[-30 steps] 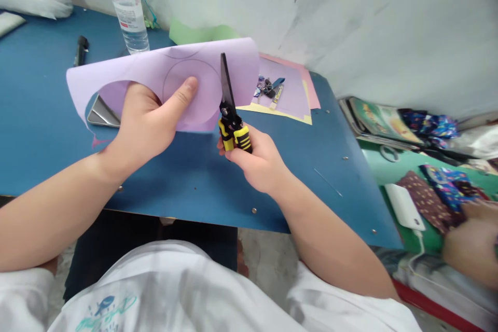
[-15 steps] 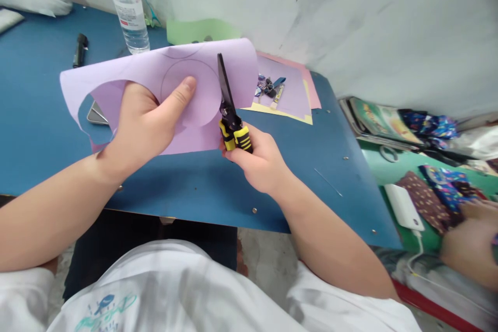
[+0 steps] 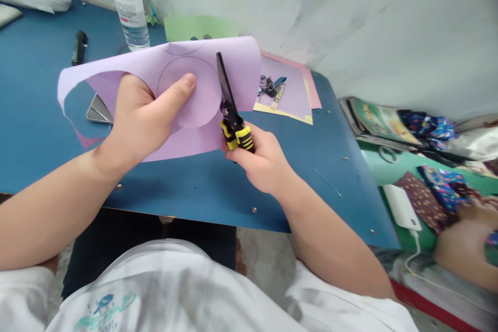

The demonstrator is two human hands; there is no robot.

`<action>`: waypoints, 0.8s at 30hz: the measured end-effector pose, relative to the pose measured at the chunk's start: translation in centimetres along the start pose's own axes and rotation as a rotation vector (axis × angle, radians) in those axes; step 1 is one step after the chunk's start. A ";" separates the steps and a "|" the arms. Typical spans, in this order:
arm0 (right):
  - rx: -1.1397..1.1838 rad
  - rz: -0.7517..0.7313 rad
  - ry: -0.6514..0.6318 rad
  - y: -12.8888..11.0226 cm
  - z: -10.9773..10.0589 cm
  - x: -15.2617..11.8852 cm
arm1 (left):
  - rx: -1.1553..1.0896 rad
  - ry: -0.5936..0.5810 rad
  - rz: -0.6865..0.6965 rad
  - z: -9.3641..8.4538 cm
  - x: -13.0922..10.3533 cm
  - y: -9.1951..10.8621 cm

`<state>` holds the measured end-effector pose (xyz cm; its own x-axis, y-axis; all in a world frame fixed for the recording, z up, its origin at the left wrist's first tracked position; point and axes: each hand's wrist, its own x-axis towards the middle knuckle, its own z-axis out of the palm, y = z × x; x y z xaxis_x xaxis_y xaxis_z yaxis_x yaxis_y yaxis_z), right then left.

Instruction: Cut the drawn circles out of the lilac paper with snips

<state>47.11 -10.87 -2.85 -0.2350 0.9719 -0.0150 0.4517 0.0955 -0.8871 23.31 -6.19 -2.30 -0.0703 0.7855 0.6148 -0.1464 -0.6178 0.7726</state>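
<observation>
A curled sheet of purple paper point(image 3: 239, 72) hangs over the blue table, a large round hole at its left end and drawn circle outlines on it. My left hand point(image 3: 143, 109) grips it, thumb on top of a partly cut circle and fingers behind, out of sight. Black and yellow scissors point(image 3: 233, 119) are in my right hand point(image 3: 260, 158), which is closed round the handles. Their blades point up and lie along the right edge of that circle.
On the blue table point(image 3: 187, 192) stand a water bottle point(image 3: 131, 15), a black marker point(image 3: 80, 47) and coloured sheets point(image 3: 299, 98) with small items. At right, a green table point(image 3: 373, 166) holds a white power bank point(image 3: 402, 207), beside another person's arm point(image 3: 462, 249).
The purple paper has shifted slightly, its hole turned a little more open to view. Both hands keep their holds, and the scissors have hardly moved. The other person's hand at right has moved a little.
</observation>
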 end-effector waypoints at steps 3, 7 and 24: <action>-0.005 0.000 -0.018 0.1 -0.1 -0.1 | -0.003 -0.008 -0.009 -0.2 0.1 -0.1; 0.002 -0.013 -0.036 0.4 -0.2 -0.1 | 0.006 -0.004 -0.042 -0.5 0.2 0.0; -0.028 0.006 -0.019 -0.2 -0.4 -0.2 | -0.003 -0.057 -0.100 -0.7 0.8 0.5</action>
<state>47.38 -11.04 -2.50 -0.2483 0.9682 -0.0294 0.4773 0.0959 -0.8735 22.51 -5.85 -1.51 0.0015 0.8397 0.5430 -0.1531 -0.5365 0.8299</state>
